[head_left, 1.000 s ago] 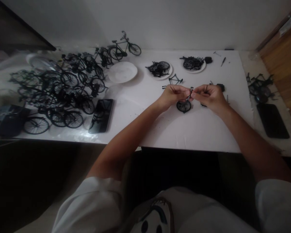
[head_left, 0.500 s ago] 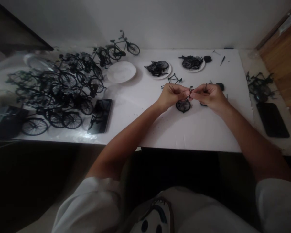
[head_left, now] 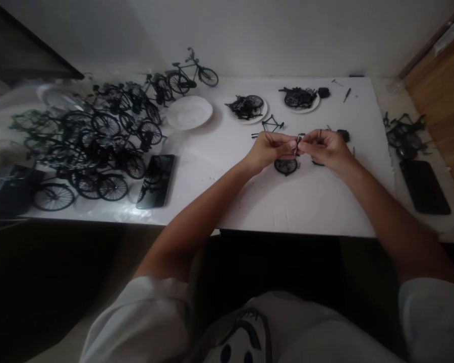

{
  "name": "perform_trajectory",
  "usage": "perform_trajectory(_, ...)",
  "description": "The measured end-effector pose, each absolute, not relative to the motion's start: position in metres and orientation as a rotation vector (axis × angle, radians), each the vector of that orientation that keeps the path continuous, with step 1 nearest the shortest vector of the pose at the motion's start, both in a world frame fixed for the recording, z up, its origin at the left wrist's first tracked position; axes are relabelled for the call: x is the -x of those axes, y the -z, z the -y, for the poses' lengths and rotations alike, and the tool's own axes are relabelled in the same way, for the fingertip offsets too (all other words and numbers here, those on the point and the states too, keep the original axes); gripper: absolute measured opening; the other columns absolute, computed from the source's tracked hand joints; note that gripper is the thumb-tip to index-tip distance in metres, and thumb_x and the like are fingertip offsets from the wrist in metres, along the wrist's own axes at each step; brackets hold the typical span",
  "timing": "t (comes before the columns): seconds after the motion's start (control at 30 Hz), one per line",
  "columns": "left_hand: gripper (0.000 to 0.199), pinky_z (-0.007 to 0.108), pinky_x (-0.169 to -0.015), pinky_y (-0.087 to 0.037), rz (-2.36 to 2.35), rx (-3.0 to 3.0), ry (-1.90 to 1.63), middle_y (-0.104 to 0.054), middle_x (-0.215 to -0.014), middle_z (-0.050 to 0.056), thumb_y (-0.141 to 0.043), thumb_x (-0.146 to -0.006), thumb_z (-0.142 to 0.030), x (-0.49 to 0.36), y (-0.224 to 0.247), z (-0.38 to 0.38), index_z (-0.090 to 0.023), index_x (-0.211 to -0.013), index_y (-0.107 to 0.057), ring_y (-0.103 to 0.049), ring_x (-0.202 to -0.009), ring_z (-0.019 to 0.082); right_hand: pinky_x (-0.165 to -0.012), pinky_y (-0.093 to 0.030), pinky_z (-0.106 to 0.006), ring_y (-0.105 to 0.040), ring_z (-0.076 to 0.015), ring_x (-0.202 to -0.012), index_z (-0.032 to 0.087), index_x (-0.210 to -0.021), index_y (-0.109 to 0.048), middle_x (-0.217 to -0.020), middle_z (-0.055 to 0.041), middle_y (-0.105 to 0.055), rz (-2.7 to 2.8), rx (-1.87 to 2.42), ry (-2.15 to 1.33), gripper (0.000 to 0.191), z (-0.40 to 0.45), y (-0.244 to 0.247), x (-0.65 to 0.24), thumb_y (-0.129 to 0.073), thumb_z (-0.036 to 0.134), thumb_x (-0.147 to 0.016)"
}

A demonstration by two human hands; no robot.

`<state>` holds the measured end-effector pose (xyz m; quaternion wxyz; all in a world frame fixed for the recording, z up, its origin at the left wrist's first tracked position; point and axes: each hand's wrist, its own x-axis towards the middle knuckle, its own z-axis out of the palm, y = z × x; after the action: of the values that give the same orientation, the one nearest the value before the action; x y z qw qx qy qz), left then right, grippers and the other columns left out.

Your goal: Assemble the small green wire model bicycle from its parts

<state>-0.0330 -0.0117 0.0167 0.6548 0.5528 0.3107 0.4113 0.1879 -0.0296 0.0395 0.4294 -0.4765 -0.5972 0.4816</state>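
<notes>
My left hand (head_left: pixel 268 149) and my right hand (head_left: pixel 327 147) meet over the white board, fingertips almost touching. Both pinch a small metallic part (head_left: pixel 298 143) between thumb and forefinger; its exact shape is mostly covered by the fingers. Just below it, a small black spoked wheel (head_left: pixel 286 166) lies on the board, its upper edge partly hidden by my hands. A dark green miniature bicycle frame (head_left: pixel 273 122) rests behind my left hand. Beside my right hand sits a small black object (head_left: pixel 342 135).
Many miniature bicycles (head_left: pixel 98 136) crowd the left side, near a white plate (head_left: pixel 189 112) and a phone (head_left: pixel 156 181). Two small plates hold black parts (head_left: pixel 246 107) and wheels (head_left: pixel 300 97). Further right are more bicycle parts (head_left: pixel 406 135) and a dark phone (head_left: pixel 426 187).
The small part between my fingertips has turned slightly, and its lower end no longer reaches down over the wheel. Both hands stay in nearly the same place.
</notes>
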Motion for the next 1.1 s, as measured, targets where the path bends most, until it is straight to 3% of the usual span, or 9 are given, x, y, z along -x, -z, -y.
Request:
perform_trajectory(0.17, 0.044, 0.036, -0.095, -0.071, -0.726, -1.223, -0.929, -0.088, -0.104, 0.01, -0.098, -0.082, -0.052, 0.0333, -0.016, 0.0106, -0.017, -0.106, -0.088, -0.085, -0.105, 0.024, -0.045, -0.017, -0.028, -0.028, -0.0084, -0.051, 0.025, -0.091, -0.075, -0.064, 0.0009, -0.061, 1.496, 1.169, -1.244, 0.053, 0.0272, -0.0357, -0.1886, -0.103, 0.064, -0.07)
perform_trajectory(0.3, 0.036, 0.036, -0.096, -0.071, -0.736, -1.199, -0.916, -0.088, -0.103, 0.01, -0.096, -0.085, -0.045, 0.0338, -0.0147, 0.0098, -0.018, -0.107, -0.088, -0.085, -0.104, 0.022, -0.046, -0.017, -0.027, -0.026, -0.0069, -0.05, 0.023, -0.092, -0.076, -0.06, 0.0046, -0.053, 1.475, 1.154, -1.266, 0.053, 0.0262, -0.034, -0.1896, -0.104, 0.062, -0.069)
perform_trajectory(0.63, 0.055, 0.029, -0.087, -0.069, -0.707, -1.2, -0.906, -0.088, -0.102, 0.011, -0.099, -0.076, -0.062, 0.035, -0.0093, 0.0072, -0.017, -0.107, -0.087, -0.085, -0.098, 0.02, -0.049, -0.017, -0.029, -0.026, -0.0087, -0.053, 0.02, -0.093, -0.082, -0.058, 0.0079, -0.039, 1.559, 1.187, -1.121, 0.041, 0.027, -0.0354, -0.1921, -0.101, 0.051, -0.073)
perform_trajectory(1.1, 0.047, 0.035, -0.088, -0.072, -0.767, -1.211, -0.914, -0.087, -0.096, 0.013, -0.102, -0.077, -0.05, 0.0316, -0.0137, 0.0122, -0.013, -0.103, -0.087, -0.086, -0.094, 0.023, -0.05, -0.018, -0.026, -0.028, -0.0079, -0.052, 0.021, -0.082, -0.077, -0.054, 0.0078, -0.04, 1.563, 1.219, -1.111, 0.043, 0.0251, -0.0312, -0.1908, -0.102, 0.054, -0.068)
